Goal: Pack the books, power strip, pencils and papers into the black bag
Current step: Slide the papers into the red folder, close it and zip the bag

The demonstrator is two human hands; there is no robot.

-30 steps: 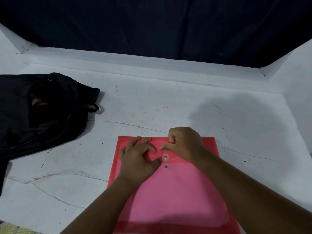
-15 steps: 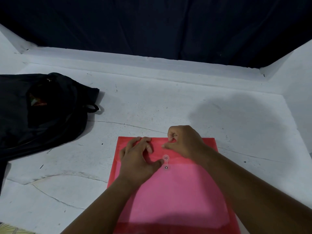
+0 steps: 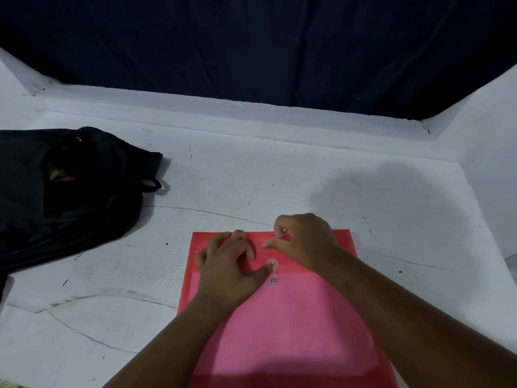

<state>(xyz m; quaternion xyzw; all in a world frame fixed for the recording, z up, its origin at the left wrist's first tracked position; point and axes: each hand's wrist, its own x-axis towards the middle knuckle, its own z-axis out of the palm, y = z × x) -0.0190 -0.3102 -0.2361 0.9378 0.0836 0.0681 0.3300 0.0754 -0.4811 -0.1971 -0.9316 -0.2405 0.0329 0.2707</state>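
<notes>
A red translucent paper envelope (image 3: 293,326) lies flat on the white surface in front of me, its flap closed over two round string buttons (image 3: 272,271). My left hand (image 3: 229,270) presses down on the flap with curled fingertips, thumb beside the upper button. My right hand (image 3: 302,239) pinches the thin closure string above the buttons. The black bag (image 3: 70,189) lies open at the far left, with something colourful showing inside its mouth.
The white surface (image 3: 279,177) is scuffed and cracked, bounded by a raised ledge at the back and a wall at the right. A dark curtain (image 3: 251,51) hangs behind the ledge.
My right hand has pulled the string slightly up and away from the buttons. My left hand stays pressed on the flap.
</notes>
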